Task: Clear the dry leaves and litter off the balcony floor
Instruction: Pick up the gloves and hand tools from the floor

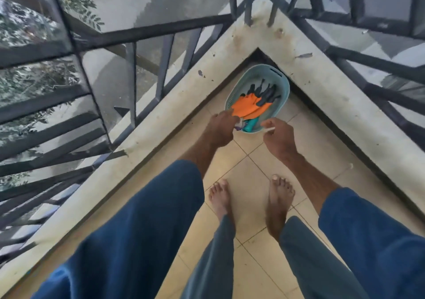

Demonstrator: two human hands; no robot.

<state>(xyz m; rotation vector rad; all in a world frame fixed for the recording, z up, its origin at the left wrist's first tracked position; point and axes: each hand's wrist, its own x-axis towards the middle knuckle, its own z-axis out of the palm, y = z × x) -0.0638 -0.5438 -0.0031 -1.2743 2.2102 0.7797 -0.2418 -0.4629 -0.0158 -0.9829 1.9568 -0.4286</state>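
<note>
Two hands: both reach over the near rim of an oval teal plastic basket (284, 85).
Left hand (219, 129): fingers curled round a small pale and purple scrap (239, 124) at the near-left rim.
Right hand (279, 138): thumb and fingers pinch a thin white stick (269, 129) just above the near-right rim.
Basket: stands in the corner, holding orange and dark rubber gloves (249, 108).
Floor: beige tiled balcony floor (257, 273) narrows to that corner; bare feet (279, 197) stand mid-floor.
Edges: stained pale concrete kerb (161, 119) on both sides, dark metal railing (147, 34) above it.
</note>
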